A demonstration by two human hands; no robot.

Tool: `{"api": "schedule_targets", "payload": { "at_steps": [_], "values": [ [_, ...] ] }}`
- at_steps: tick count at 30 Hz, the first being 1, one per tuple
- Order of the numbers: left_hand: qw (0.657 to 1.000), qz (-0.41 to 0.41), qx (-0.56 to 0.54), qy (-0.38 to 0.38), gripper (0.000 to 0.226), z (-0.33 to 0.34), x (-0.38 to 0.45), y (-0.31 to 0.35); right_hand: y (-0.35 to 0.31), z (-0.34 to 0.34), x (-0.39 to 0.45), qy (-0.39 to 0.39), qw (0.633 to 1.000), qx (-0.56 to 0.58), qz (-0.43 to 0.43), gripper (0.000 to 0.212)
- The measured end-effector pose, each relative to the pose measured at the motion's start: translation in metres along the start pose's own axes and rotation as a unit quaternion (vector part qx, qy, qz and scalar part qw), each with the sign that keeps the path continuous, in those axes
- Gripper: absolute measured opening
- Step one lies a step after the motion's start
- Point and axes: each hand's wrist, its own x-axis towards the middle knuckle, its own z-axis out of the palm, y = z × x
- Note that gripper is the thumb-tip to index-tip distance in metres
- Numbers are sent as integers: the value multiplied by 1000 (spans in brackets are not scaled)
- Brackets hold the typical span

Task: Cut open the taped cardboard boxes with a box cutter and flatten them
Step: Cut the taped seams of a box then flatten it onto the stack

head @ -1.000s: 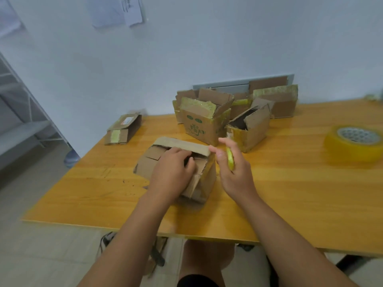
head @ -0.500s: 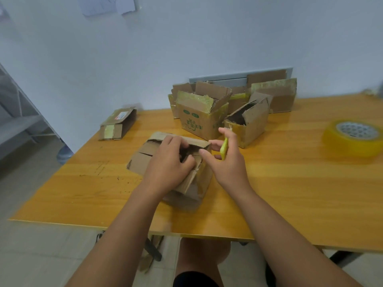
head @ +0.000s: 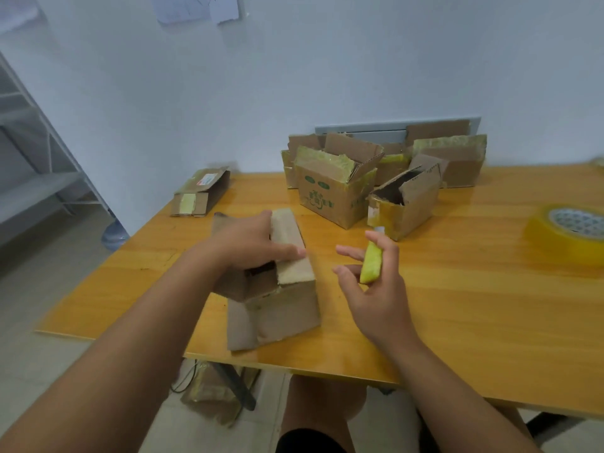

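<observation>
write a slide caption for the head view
Left hand presses on an opened brown cardboard box while the right hand holds a yellow-green box cutter.

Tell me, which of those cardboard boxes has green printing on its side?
The open box at the front of the cluster by the wall: it shows green printed marks on its facing side. The other boxes there show only plain brown card and yellowish tape.

Soft even light, blurred, warped edges
</observation>
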Motion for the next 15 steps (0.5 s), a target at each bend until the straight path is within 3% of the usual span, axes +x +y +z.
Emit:
{"api": "schedule_targets", "payload": {
  "at_steps": [4,6,8,12,15],
  "values": [
    [979,65,-19,-191,84,-30,-7,-8,-7,-8,14,5,1000,8,13,43],
    [972,77,-39,-219,71,-33,-7,-5,-9,-9,23,10,1000,7,20,42],
    [980,80,-52,-176,57,-21,-5,6,-9,-7,33,0,999,16,43,43],
    [987,120,96,-43,69,10,4,22,-3,-1,41,-75,992,27,99,44],
    [979,168,108,-34,66,13,6,18,-3,1,33,-81,991,31,99,35]
  ]
}}
